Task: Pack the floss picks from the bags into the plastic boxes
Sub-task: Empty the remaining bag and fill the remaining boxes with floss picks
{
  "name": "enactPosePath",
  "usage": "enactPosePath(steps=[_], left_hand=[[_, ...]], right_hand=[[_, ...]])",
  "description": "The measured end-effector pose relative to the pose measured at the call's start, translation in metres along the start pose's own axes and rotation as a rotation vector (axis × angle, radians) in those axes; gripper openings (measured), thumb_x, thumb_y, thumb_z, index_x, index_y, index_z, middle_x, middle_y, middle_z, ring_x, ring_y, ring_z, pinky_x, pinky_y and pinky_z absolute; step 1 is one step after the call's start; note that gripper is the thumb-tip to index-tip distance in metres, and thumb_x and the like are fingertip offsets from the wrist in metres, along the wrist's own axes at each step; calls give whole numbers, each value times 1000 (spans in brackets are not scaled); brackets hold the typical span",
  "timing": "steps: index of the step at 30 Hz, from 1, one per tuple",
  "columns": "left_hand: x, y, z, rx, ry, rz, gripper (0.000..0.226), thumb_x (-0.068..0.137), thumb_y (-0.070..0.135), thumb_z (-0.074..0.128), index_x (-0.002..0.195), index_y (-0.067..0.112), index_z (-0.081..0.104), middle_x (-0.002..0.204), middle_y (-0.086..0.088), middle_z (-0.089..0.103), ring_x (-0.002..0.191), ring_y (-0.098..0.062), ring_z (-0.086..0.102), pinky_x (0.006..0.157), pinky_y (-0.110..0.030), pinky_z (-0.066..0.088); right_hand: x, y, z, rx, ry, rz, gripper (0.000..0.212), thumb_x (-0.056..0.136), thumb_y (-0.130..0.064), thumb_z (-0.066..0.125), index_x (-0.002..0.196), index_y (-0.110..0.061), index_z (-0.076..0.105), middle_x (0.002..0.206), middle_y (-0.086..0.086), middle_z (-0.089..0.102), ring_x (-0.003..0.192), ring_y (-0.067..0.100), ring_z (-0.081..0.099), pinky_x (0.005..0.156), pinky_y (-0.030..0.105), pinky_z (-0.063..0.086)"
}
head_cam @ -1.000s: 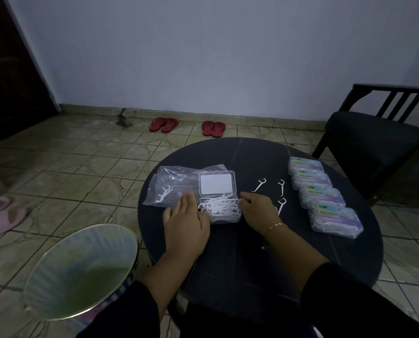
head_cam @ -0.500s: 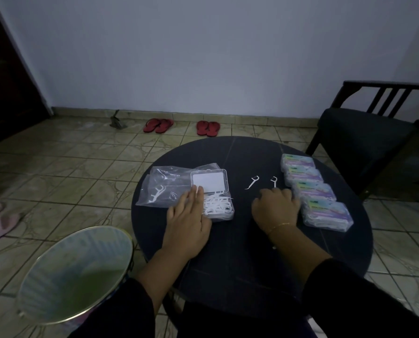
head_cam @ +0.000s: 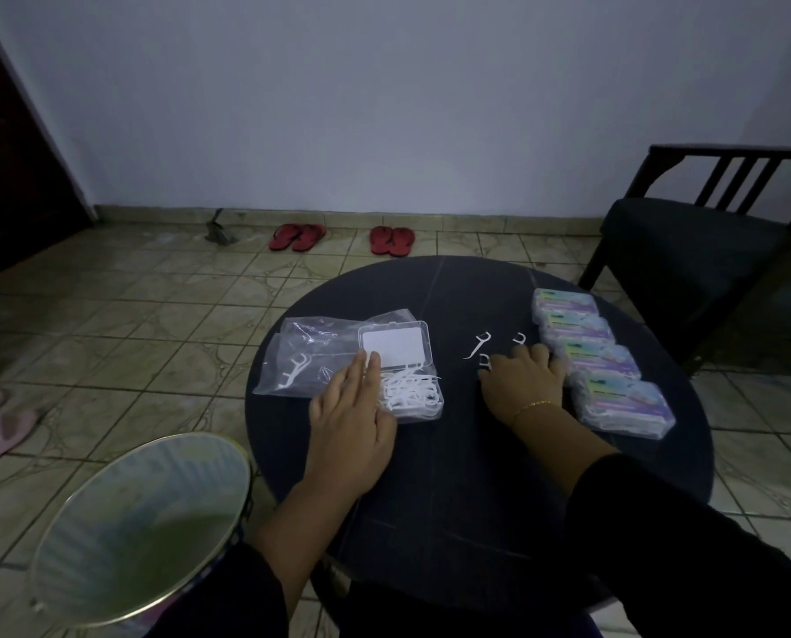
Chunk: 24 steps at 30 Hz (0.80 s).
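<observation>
Head: loose picks [head_cam: 477, 346] at right hand [head_cam: 525, 384]

On the table [head_cam: 453, 476], the bags [head_cam: 311, 356] lie far left, the open box [head_cam: 403, 375] of picks overlapping their right edge. Loose floss picks [head_cam: 478, 345] lie in the middle; four packed boxes [head_cam: 600, 361] line the right side.

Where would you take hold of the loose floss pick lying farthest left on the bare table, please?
Pinch the floss pick by its thin straight stem, coming from above. It lies flat on the dark table, with the forked head pointing away and the pointed tail toward the person, so the stem's middle is the part easiest to pinch. The right hand, just beside it, is probably best placed.
</observation>
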<state>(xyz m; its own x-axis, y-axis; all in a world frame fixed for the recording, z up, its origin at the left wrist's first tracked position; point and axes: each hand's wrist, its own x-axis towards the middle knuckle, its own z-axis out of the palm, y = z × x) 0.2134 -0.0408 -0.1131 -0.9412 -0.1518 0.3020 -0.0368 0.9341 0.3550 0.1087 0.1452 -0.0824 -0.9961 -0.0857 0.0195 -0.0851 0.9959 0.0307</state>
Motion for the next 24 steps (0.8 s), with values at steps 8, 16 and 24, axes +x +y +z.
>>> enactPosePath(steps=[8,16,24], left_hand=[[2,0,1,-19,18,5,75,79,44,4,152,26,3,159,8,6,141,-9,0,114,-34,4],[4,-2,2,-28,44,14,73,81,43,8,152,24,9,158,5,13,140,-10,6,112,-37,12],[2,-2,3,-7,62,35,72,82,41,13,151,21,17,157,1,20,141,-15,14,112,-40,15]], right_hand=[[30,-17,4,20,-83,143,66,91,-67,26,146,-29,26,144,17,38,130,35,33,102,43,25],[21,-17,4,12,-69,-56,43,100,-35,25,138,-28,41,143,0,40,128,29,34,100,46,23],[-12,4,7,86,-73,-250,39,99,-28,33,135,-35,47,146,-18,38,131,15,32,99,42,23]])
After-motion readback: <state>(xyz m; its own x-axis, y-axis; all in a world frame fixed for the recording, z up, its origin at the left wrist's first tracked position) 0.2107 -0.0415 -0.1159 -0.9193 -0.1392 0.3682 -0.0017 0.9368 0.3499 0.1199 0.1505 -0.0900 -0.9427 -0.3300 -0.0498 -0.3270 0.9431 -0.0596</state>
